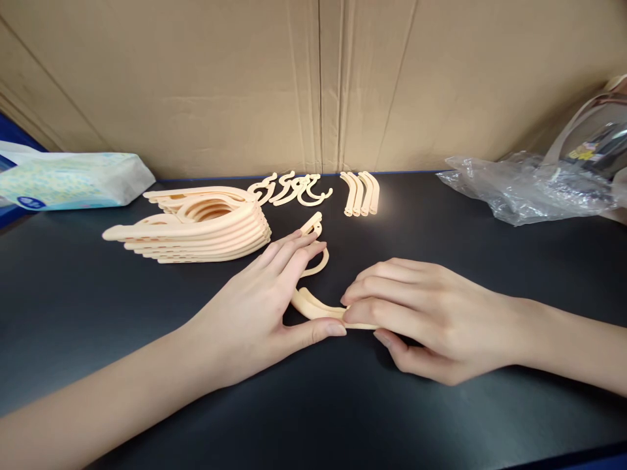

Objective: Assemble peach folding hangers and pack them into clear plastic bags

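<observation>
Between my hands lies a cream plastic hanger [313, 308], its curved arm facing me and a loop [321, 260] showing beyond my fingers. My left hand [274, 287] covers its left bend, fingers across the far side and thumb along the near edge. With bent fingers and thumb, my right hand [426, 313] grips the right end of the near arm, hiding its tip. Farther back on the left is a stack of matching hangers [196, 228]. Behind my left fingers sit several loose cream hooks [289, 189], and several short curved arm pieces [362, 194] lie right of those.
A soft tissue pack [78, 179] rests at the back left of the black table [294, 405]. Crumpled clear plastic [514, 189] and a transparent bag [592, 140] are at the back right. Cardboard [220, 85] stands upright along the far edge.
</observation>
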Available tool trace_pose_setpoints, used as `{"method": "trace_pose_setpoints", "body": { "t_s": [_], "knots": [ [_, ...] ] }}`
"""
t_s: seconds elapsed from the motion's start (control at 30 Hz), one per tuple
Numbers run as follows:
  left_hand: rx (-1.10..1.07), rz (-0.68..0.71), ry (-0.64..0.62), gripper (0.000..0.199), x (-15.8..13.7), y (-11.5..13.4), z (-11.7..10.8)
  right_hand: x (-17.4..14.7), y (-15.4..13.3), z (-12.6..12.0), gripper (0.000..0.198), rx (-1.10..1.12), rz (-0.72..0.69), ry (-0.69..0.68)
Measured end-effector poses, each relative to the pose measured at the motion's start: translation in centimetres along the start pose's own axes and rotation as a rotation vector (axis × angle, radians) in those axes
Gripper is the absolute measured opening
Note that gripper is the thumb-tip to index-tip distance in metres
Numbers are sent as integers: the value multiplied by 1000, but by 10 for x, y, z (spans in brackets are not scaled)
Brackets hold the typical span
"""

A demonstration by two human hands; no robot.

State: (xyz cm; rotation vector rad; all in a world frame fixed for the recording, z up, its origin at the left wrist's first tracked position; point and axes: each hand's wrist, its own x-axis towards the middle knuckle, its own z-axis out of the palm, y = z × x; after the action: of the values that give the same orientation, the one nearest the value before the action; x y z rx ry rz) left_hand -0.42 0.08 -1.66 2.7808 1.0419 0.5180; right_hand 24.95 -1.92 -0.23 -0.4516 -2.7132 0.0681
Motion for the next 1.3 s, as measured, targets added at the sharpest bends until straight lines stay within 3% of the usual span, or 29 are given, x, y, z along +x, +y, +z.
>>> {"method": "trace_pose_setpoints", "body": {
  "t_s": [0.4,0.67,0.83,1.3],
  "knots": [
    [-223,-179,14,54,0,12,-7,-2,8,1,30,-58,70,10],
    [-216,-105,48,40,0,6,-6,-2,14,0,29,-96,130,37],
    [-139,9,68,47,0,0,-3,-3,17,1,24,-132,219,67],
    [-103,-39,51,42,3,4,-5,-3,15,1,11,-209,418,167]
  ]
}}
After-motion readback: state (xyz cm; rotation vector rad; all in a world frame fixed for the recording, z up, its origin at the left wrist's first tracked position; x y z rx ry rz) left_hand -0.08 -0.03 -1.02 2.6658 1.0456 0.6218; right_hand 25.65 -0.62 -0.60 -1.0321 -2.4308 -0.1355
